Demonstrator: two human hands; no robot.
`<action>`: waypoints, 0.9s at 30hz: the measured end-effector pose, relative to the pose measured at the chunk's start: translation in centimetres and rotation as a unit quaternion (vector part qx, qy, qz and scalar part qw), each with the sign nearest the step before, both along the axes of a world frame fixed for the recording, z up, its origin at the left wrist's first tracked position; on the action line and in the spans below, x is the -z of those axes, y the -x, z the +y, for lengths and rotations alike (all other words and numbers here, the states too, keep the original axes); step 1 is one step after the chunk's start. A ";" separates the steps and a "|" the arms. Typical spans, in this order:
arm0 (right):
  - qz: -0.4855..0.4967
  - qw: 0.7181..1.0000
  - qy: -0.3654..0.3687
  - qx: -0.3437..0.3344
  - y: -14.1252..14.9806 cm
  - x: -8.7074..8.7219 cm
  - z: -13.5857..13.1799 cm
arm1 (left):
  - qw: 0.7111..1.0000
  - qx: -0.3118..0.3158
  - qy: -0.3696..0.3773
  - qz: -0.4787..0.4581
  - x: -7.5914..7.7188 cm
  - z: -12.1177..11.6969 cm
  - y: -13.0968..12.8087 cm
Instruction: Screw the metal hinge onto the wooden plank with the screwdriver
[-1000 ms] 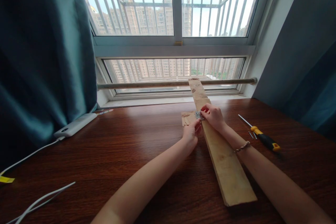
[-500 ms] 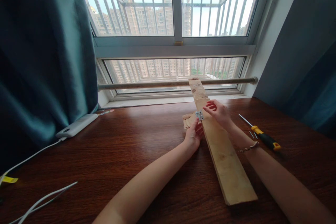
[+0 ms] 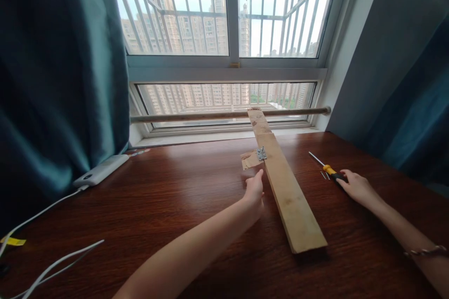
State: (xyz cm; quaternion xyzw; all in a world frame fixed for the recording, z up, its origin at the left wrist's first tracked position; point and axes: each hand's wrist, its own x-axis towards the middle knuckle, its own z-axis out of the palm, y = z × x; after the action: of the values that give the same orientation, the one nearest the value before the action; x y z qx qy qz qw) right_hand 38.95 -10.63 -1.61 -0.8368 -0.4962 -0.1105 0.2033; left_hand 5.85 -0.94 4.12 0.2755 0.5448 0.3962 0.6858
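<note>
A long pale wooden board (image 3: 291,196) lies lengthwise across the table, with a short wooden piece (image 3: 249,160) sticking out at its left side. A small metal hinge (image 3: 261,153) bridges the two, and a screw (image 3: 263,148) stands up in it. My left hand (image 3: 255,191) is beside the board's left edge, just below the hinge, thumb stretched out and other fingers partly hidden; it holds nothing that I can see. To the right, my right hand (image 3: 357,188) has its fingers round the black handle of a yellow-and-black screwdriver (image 3: 329,169), which lies on the table.
Loose screws (image 3: 325,175) lie beside the screwdriver. A white power strip (image 3: 101,170) with a cable rests at the left near the curtain (image 3: 63,79). Another white cable (image 3: 63,264) lies front left. A horizontal rail (image 3: 196,117) crosses before the window, behind the board's far end.
My right hand has left the hinge area and moved right onto the screwdriver handle. My left hand has drawn slightly down, away from the hinge. The view has shifted a little.
</note>
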 end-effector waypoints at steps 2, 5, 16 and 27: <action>0.015 0.999 0.032 0.002 -0.6 1.1 -0.4 | 0.998 0.000 -0.064 0.016 -0.1 -0.8 1.0; 0.045 0.998 0.035 0.025 -0.5 0.9 -0.5 | 0.981 0.016 -0.192 0.023 -0.6 -1.4 2.7; 0.393 0.873 -0.225 -0.180 17.3 -9.0 -1.0 | 0.717 0.252 -0.636 0.134 -7.4 -1.5 3.8; 0.351 0.803 -0.156 -0.456 17.6 -12.5 10.3 | 0.889 0.050 -0.420 0.174 -10.4 9.2 5.6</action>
State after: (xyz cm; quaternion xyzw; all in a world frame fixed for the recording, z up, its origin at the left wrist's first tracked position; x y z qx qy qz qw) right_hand 21.36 -0.30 10.89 -0.4523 -0.6917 0.2200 0.5183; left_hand 0.22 8.24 14.48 0.6295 0.4232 0.4990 0.4191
